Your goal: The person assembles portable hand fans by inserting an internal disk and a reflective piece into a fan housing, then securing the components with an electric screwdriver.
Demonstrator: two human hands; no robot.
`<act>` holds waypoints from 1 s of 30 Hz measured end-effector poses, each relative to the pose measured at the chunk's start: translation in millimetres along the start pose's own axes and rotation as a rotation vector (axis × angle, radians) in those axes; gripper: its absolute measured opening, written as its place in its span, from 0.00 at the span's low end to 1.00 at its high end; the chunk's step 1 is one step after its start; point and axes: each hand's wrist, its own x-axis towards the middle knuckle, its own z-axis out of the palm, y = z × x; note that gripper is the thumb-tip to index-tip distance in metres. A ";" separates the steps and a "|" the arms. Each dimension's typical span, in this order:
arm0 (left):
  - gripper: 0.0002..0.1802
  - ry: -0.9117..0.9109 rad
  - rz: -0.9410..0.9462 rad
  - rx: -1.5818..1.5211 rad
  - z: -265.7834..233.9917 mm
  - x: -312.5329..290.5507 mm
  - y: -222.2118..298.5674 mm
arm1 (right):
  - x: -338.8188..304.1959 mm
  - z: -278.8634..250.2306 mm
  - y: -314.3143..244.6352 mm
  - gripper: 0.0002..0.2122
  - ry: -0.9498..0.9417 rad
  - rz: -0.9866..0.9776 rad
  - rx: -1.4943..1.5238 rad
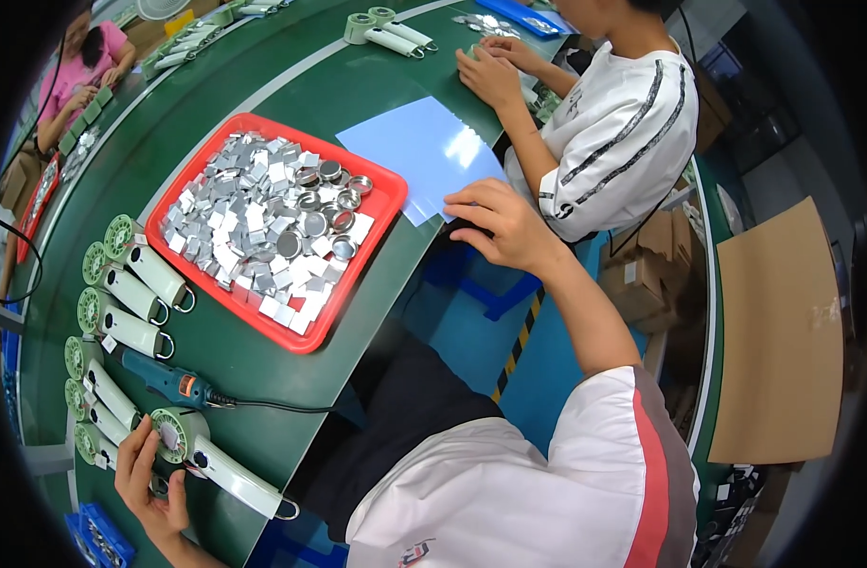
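My left hand is closed around the round head of a small white and pale green handheld fan, with thumb and fingers on either side of it. The fan lies near the table's edge, its handle with a wire loop angled toward me. My right hand hovers beside the table edge, next to the corner of a shiny light blue sheet. Its fingers are stretched out and apart from the thumb, with nothing visible between them. A red tray between my hands holds many silvery square pieces and several round metal rings or caps.
More handheld fans stand in a row along the left. A teal electric screwdriver lies among them, its black cord running over the table edge. At my right, a co-worker in a white shirt works at the same green table. Cardboard boxes stand below.
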 end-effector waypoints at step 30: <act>0.32 -0.023 -0.034 -0.002 -2.2 -0.4 3.2 | 6.8 5.1 -0.4 0.15 0.039 -0.171 -0.184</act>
